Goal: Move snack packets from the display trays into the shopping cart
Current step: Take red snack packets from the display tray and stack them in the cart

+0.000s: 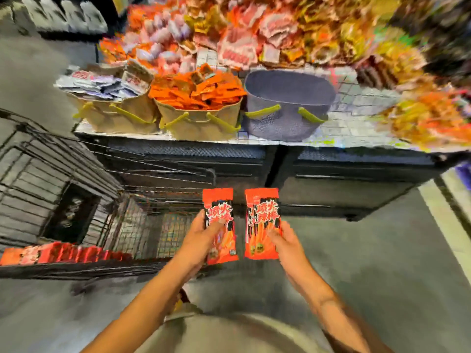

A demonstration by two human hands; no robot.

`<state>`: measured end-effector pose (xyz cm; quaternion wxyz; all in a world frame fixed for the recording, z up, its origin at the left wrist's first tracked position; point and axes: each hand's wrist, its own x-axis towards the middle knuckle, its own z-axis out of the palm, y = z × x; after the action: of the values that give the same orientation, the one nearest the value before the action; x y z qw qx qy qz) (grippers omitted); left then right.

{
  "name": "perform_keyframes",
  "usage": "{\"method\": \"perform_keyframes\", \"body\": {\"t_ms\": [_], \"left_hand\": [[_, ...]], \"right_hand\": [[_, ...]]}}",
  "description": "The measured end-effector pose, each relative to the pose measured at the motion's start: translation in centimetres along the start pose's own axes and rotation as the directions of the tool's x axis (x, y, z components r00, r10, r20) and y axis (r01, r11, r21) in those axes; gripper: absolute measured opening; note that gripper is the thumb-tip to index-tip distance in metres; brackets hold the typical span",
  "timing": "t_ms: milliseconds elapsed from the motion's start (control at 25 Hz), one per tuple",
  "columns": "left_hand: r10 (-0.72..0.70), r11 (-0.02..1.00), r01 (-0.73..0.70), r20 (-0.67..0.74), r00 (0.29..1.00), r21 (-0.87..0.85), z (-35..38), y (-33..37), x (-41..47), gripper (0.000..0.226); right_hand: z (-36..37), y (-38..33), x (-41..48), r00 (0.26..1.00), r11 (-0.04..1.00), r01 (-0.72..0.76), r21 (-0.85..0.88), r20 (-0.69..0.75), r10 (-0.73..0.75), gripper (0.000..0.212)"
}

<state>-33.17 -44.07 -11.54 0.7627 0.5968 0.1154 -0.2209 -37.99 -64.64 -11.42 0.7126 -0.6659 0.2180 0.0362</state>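
Two hands: left hand, right hand. Two red snack packets, one pinched per hand: left packet, right packet. One wire shopping cart, left of the fingers. Three handled baskets beyond the fingertips: pale-packet beige basket, orange-packet beige basket, grey basket. Heaped display packets: too blurred to count.

Glossy plastic snack packets, black metal wire shopping cart, matt woven grey basket

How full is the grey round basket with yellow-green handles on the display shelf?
Empty, as far as visible: the grey round basket shows only its bare inner wall, with nothing piled inside.
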Motion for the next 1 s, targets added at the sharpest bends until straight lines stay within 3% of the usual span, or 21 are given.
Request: {"method": "perform_keyframes", "body": {"t_ms": [160, 280, 480, 680, 880, 1000], "left_hand": [[0.032, 0.997, -0.041, 0.124, 0.992, 0.068, 5.9, 0.5, -0.2, 0.048], [0.025, 0.995, -0.042, 0.179, 0.984, 0.093, 8.5, 1.6, 0.3, 0.063], [0.045, 0.986, -0.075, 0.193, 0.98, 0.151, 11.6, 2.7, 4.1, 0.026], [0.047, 0.988, -0.078, 0.214, 0.976, 0.136, 15.4, 6.4, 9.6, 0.038], [0.135, 0.96, -0.193, 0.266, 0.954, 0.205, 17.7, 14.4, 18.0, 0.033], [0.232, 0.899, -0.307, 0.255, 0.939, 0.311, 19.1, 20.5, 23.9, 0.02]], "right_hand": [[-6.6, -0.8, -1.9, 0.996, 0.996, 0.004, 0.087, -0.086, 0.004, 0.02], [-8.9, -1.5, -1.8, 0.99, 0.988, -0.004, 0.154, -0.141, 0.026, 0.023], [-10.8, -3.2, 0.7, 0.984, 0.977, 0.009, 0.213, -0.178, 0.029, 0.025], [-12.0, -6.9, 6.8, 0.989, 0.941, -0.005, 0.338, -0.136, 0.054, 0.027], [-12.1, -14.3, 16.7, 0.993, 0.975, 0.108, 0.197, -0.06, -0.098, 0.046], [-12.3, -20.5, 22.7, 0.981, 0.981, 0.184, 0.064, -0.076, -0.179, 0.04]]}}
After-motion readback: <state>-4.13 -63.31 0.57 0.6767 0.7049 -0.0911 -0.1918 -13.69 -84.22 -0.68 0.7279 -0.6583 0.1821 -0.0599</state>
